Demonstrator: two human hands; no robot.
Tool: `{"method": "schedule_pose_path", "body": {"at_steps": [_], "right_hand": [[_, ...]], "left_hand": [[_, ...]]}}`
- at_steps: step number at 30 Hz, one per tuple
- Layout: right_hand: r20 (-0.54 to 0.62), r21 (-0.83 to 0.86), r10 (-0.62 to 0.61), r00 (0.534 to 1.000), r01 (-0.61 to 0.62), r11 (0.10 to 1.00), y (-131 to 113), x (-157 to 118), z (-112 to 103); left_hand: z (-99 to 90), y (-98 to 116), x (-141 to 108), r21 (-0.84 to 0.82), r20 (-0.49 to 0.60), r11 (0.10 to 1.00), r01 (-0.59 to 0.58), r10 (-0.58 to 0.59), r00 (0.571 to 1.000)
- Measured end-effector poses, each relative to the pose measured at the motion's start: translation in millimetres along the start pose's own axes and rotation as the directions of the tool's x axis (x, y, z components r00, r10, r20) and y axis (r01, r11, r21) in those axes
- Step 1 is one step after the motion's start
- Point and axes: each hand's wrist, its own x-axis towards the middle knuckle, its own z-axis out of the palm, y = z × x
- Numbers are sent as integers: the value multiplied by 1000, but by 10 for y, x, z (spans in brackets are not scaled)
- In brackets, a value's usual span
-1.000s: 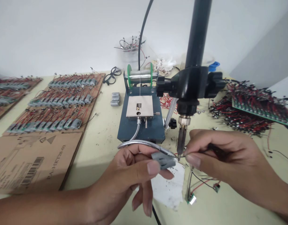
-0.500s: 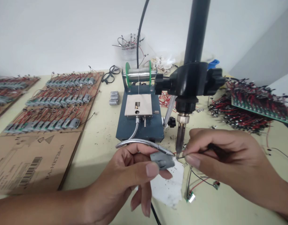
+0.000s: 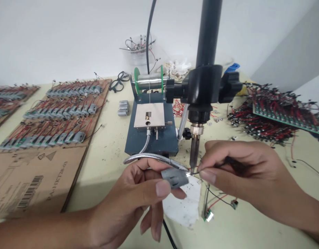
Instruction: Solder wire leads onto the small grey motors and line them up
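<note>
Over the pale counter [image 3: 102,173], right in front of me, my left hand [image 3: 133,197] holds a small gray motor [image 3: 174,178] up in the air. My thumb and fingers wrap around it, so that grip is closed. My right hand [image 3: 242,173] pinches a thin dark wire [image 3: 198,172] between finger and thumb, and the wire's end is at the motor's end. The tip of a soldering iron [image 3: 192,155] points down right there, hanging from a thick black pole [image 3: 207,34]. A bendy metal tube [image 3: 149,157] reaches over my left fingers to the same spot.

Under my hands lies a dirty white paper [image 3: 181,204], with a tiny green board with wires [image 3: 207,216] just beside it. Past them sits a blue stand [image 3: 151,138] with a spool of solder [image 3: 149,81] on top. To the left are wood boards with rows of motors [image 3: 68,110], a cardboard sheet [image 3: 37,180], and black glasses [image 3: 118,81]. To the right is a messy pile of red and black wires [image 3: 263,126]. A white wall [image 3: 71,34] stands behind it all.
</note>
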Motion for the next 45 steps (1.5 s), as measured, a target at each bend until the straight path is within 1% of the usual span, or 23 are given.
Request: {"method": "schedule_pose_path", "body": {"at_steps": [6,11,16,20,25,31,34,37,39,42,45], "right_hand": [[2,68,28,1000,-28,997,51,-24,-3],[16,54,34,999,-35,998,55,-26,3],[9,43,16,1000,-16,999,58,-22,0],[16,41,-13,1000,13,999,29,-1,-4],[24,33,-18,1000,17,999,-3,8,-3],[13,62,-22,1000,22,998,53,-17,9],[14,93,-10,1000,8,996,56,-27,5],[49,99,58,997,-63,993,44,-37,-19],[97,89,157,983,-165,982,30,-47,-39],[136,103,328,935,-342,934,-6,-67,-59],[139,109,424,895,-440,892,-53,-89,-67]], "left_hand": [[-4,23,-4,6,-1,1000,19,-19,1000],[-16,23,-4,2,-5,1000,20,-20,1000],[-14,14,10,14,4,1000,13,-13,1000],[-16,15,26,20,-4,1000,16,-16,1000],[-14,1,22,14,-30,999,29,-29,999],[-15,-3,5,1,-18,1000,27,-27,999],[-19,15,14,4,-29,999,42,-42,999],[-31,10,21,43,-51,997,63,-61,997],[-38,-8,22,55,-77,995,80,-75,994],[-23,-29,30,55,-132,992,118,-110,985],[13,-33,49,68,-161,988,139,-126,979]]}}
